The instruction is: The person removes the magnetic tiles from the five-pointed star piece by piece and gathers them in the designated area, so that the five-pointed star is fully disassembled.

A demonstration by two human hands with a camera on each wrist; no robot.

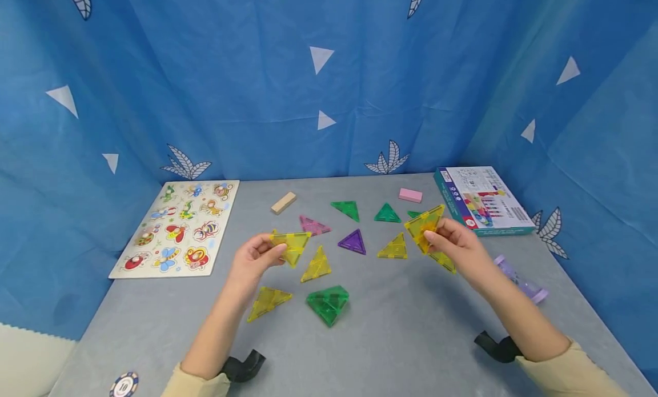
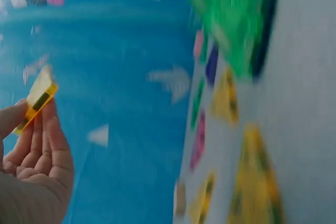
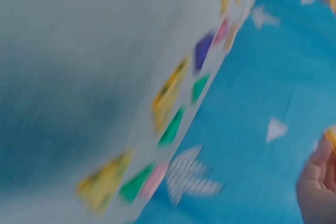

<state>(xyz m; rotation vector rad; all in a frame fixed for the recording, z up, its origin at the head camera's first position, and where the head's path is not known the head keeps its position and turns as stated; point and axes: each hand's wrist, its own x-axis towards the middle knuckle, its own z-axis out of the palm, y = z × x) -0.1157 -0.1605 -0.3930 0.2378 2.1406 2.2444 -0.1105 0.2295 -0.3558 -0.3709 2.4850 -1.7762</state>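
My left hand [image 1: 257, 259] pinches a yellow triangular tile [image 1: 294, 245] between thumb and fingers above the table; the left wrist view shows this tile [image 2: 39, 100] nearly edge-on. On the other side, my right hand [image 1: 454, 243] pinches another yellow triangular tile [image 1: 424, 225], also raised. A green solid built of triangular tiles [image 1: 328, 304] sits between my forearms. Around it lie yellow triangles [image 1: 317, 265], a purple one [image 1: 353, 241], a pink one [image 1: 313, 225] and several green ones [image 1: 387, 213]. One yellow triangle [image 1: 445, 262] is partly covered by my right hand and its tile.
An insect puzzle board [image 1: 177, 230] lies at the left, a boxed set [image 1: 485, 200] at the back right. Wooden [image 1: 284, 203] and pink [image 1: 410, 195] blocks lie near the back edge. A purple plastic piece [image 1: 521, 280] is beside my right forearm, a poker chip [image 1: 124, 384] front left.
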